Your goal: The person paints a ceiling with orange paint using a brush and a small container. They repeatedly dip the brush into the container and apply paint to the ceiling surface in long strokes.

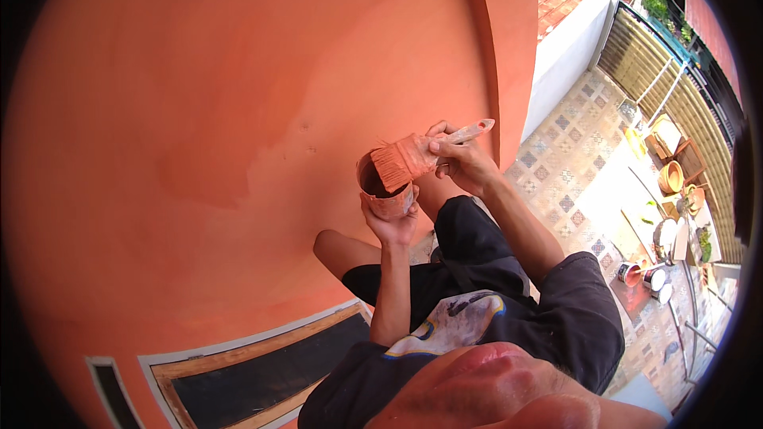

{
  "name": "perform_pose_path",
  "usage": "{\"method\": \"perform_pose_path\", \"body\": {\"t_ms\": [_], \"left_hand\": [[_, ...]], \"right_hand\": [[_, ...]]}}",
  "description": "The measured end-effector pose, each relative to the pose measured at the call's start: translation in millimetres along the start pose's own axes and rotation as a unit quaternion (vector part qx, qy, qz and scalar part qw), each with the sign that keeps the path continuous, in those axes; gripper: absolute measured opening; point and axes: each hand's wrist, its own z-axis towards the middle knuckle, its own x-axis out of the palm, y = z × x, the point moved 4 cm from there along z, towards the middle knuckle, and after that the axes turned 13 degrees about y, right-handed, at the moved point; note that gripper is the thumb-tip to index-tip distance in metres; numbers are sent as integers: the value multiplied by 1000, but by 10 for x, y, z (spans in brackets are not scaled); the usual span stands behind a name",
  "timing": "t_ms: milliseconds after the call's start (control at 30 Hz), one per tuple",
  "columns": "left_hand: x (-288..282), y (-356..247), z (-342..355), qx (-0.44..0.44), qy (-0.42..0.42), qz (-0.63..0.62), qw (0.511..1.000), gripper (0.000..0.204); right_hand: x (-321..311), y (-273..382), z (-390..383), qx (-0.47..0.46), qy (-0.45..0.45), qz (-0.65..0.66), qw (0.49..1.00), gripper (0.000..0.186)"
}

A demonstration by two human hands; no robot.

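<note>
My left hand [388,222] is closed round a small cylindrical pot [385,203] smeared with orange paint, its dark inside partly hidden by the brush. My right hand [455,157] grips the handle of a wide paintbrush [404,160], whose paint-coated orange bristles rest over the pot's rim. The handle slants up to the right. Both hands are in front of an orange wall [199,95], which shows darker patches and small marks on its left part.
Below the wall are a wood-framed dark window [246,369] and a narrow opening [114,389]. At right, far below, lies a patterned tiled yard [568,155] with paint cans [654,278], pots [670,177], poles and a corrugated fence [640,56]. A curved wall edge [493,71] runs beside me.
</note>
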Motion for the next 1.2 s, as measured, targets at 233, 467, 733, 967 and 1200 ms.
{"method": "perform_pose_path", "body": {"t_ms": [233, 467, 733, 967, 1200], "left_hand": [[41, 146, 151, -35, 46, -73, 996, 71], [49, 344, 383, -74, 78, -155, 982, 70], [7, 357, 474, -97, 134, -184, 969, 68], [-40, 229, 449, -87, 136, -172, 972, 66], [-60, 151, 377, -63, 132, -175, 974, 61]], "right_hand": [[-79, 255, -27, -56, -41, 48, 996, 34], [-275, 492, -36, -115, -67, 65, 989, 26], [-632, 675, 97, -168, -36, 76, 982, 26], [-775, 1101, 460, -288, -36, -1, 957, 42], [-678, 1188, 871, -287, -23, -90, 953, 48]]}}
